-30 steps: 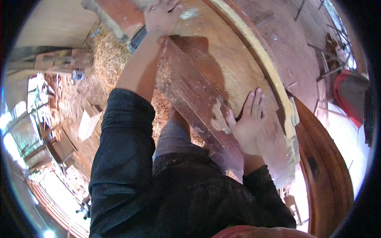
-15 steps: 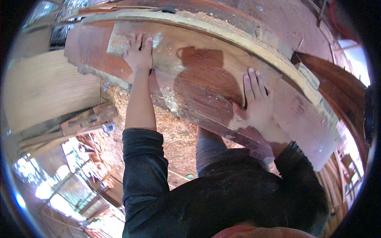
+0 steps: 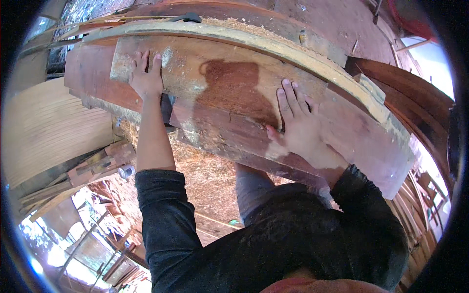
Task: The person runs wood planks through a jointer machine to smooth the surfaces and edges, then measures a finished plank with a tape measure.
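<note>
A long brown wooden board (image 3: 183, 63) with pale worn patches lies in front of me. Near its left end, my left hand (image 3: 146, 80) rests flat on top, fingers spread. My right hand (image 3: 300, 122) presses flat on the wood farther right, thumb held apart from the fingers. Neither hand holds anything. Reddish boards (image 3: 90, 68) show beyond the left end and along the near side. Beside my left wrist is a dark gap (image 3: 167, 108). A dark shadow falls across the wood between my hands.
A pale, sawdust-dusted wooden strip (image 3: 244, 41) runs along the far side, with a black object (image 3: 188, 18) near it. Light panels (image 3: 53, 129) and scrap wood (image 3: 80, 173) lie left. Shavings cover the ground (image 3: 205, 166). A dark curved board (image 3: 405, 93) stands right.
Both hands, still flat on the wood, and the board appear farther left in the picture. The whole view has shifted somewhat. The dark gap by my left wrist shows wider.
</note>
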Tool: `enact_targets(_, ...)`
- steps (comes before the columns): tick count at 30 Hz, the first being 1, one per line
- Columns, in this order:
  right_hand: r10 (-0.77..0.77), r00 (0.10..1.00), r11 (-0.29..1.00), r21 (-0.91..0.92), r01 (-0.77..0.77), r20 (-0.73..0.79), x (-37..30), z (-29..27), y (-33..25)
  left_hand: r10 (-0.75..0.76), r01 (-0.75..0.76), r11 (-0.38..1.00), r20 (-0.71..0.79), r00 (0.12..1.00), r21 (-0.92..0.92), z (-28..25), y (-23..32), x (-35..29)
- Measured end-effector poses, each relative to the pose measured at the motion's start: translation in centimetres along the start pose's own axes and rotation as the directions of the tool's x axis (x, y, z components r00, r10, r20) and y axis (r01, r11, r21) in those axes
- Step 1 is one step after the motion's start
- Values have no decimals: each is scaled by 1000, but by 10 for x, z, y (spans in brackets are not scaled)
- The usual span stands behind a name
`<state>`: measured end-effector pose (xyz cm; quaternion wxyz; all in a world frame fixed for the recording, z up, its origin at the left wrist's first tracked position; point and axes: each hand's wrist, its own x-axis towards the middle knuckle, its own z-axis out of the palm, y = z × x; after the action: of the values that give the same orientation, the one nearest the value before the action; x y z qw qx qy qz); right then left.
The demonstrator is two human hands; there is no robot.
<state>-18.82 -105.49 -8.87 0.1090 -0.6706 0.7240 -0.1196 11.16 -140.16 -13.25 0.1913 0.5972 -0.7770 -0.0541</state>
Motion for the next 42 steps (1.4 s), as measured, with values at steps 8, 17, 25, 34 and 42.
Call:
enact_targets(8,-23,999,1000,12,24,-46,21,9,-15,48,-48,999,-35,998,11,0,-28,20)
enact_targets(17,-41,999,999,-21,40,-36,48,17,-35,34,-36,999,-82,996,-30,-2,-54,43)
enact_targets(25,-53,997,998,-28,51,-61,72,26,-57,42,-45,999,-99,994,-22,-8,-78,60)
enact_targets(34,-59,994,998,-1,59,-97,106,37,-87,46,-45,999,-118,992,10,-8,-122,89)
enact_targets(42,-69,996,997,-40,68,-49,134,41,-110,28,-29,1000,-124,992,-6,-9,-148,111)
